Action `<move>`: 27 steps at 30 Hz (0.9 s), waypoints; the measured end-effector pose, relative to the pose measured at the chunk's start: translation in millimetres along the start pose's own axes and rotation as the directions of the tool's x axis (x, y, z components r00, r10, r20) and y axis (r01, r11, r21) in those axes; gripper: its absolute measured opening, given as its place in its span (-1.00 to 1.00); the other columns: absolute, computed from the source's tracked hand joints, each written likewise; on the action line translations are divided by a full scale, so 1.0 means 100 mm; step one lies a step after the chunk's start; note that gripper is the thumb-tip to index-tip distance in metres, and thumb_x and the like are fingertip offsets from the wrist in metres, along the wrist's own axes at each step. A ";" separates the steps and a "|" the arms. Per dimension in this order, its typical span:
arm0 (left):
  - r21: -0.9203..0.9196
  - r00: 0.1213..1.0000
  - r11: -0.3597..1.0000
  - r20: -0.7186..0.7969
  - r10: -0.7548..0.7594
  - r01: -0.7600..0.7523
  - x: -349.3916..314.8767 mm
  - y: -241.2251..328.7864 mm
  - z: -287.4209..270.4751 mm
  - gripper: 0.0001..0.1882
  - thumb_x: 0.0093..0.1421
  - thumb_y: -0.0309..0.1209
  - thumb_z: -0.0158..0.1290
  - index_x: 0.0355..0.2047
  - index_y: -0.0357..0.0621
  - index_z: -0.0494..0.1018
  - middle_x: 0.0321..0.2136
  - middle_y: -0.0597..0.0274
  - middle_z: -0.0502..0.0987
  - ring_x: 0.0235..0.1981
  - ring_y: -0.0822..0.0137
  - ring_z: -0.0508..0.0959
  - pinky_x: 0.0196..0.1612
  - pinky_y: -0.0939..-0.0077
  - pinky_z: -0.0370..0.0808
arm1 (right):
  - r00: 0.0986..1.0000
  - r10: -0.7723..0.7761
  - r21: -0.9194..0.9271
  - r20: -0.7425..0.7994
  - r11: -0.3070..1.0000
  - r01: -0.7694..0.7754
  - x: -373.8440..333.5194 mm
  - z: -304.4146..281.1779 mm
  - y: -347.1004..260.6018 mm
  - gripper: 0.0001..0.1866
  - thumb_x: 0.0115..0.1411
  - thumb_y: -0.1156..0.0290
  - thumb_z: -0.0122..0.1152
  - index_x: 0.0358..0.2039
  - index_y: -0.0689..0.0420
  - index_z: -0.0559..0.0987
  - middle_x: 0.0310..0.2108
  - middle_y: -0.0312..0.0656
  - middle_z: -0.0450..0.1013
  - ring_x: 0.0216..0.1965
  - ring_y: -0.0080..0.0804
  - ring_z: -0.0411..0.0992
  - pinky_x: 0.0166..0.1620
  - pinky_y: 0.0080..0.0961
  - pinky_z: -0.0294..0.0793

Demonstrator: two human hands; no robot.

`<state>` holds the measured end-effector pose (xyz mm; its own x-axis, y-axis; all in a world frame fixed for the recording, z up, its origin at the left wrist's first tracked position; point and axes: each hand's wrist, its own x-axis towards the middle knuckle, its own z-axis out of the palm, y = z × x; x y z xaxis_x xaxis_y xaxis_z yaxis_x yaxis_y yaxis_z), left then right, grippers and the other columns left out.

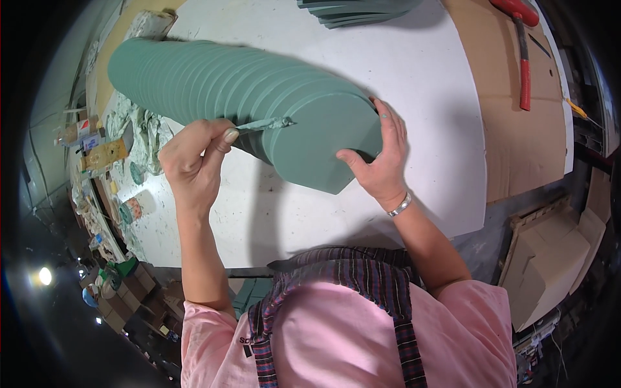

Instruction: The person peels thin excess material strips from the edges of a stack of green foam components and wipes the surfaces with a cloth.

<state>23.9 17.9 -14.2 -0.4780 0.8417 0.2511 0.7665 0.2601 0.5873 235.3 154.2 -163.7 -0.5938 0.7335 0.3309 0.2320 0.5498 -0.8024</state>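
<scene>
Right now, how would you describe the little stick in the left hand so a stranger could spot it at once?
Across the white tabletop slants a long row of overlapping green sheets. Toward the row's near end, the left hand pinches the thin stick between thumb and fingers. Unlike the broad, flat sheets, it is narrow and pale green, with a lumpy tip.
</scene>
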 end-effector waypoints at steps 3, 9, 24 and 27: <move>-0.083 0.994 0.992 -0.055 -0.098 0.093 -0.03 -0.02 0.01 -0.92 0.03 -0.64 0.24 -0.47 -0.34 0.54 -0.66 0.26 0.45 -0.63 0.47 0.41 -0.54 0.61 0.31 | 1.000 -0.002 -0.029 0.014 1.000 0.002 -0.02 0.00 0.02 0.02 -0.08 -0.14 0.46 0.21 0.35 0.31 0.13 0.09 0.36 0.15 -0.01 0.32 0.19 -0.16 0.31; -0.050 0.997 0.996 -0.018 -0.080 0.079 -0.11 -0.04 0.03 -0.92 0.08 -0.60 0.24 -0.45 -0.34 0.55 -0.65 0.24 0.47 -0.63 0.48 0.42 -0.54 0.62 0.32 | 1.000 -0.007 -0.017 0.018 1.000 0.007 -0.01 0.00 0.02 0.03 -0.08 -0.14 0.47 0.21 0.35 0.31 0.13 0.10 0.35 0.15 -0.01 0.32 0.19 -0.16 0.31; -0.083 0.991 0.990 -0.063 -0.116 0.111 -0.20 -0.03 0.11 -0.94 0.20 -0.59 0.17 -0.39 -0.37 0.54 -0.62 0.27 0.48 -0.59 0.53 0.42 -0.51 0.68 0.34 | 1.000 -0.012 0.004 -0.007 1.000 0.012 -0.01 0.02 0.02 0.01 -0.18 -0.01 0.54 0.18 0.34 0.33 0.09 0.10 0.38 0.10 0.03 0.34 0.17 -0.12 0.30; -0.105 0.974 0.980 -0.135 -0.184 0.170 -0.17 -0.04 0.16 -0.92 0.11 -0.59 0.24 -0.44 -0.35 0.55 -0.64 0.25 0.49 -0.63 0.50 0.44 -0.52 0.66 0.35 | 1.000 -0.003 0.000 -0.003 1.000 0.003 0.00 0.01 0.00 0.01 -0.17 -0.01 0.53 0.18 0.34 0.33 0.09 0.10 0.38 0.10 0.03 0.34 0.17 -0.12 0.30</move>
<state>35.8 9.7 -32.8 -0.6642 0.7077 0.2408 0.6244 0.3482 0.6992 234.9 153.4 -164.2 -0.5921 0.7330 0.3348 0.2299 0.5519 -0.8016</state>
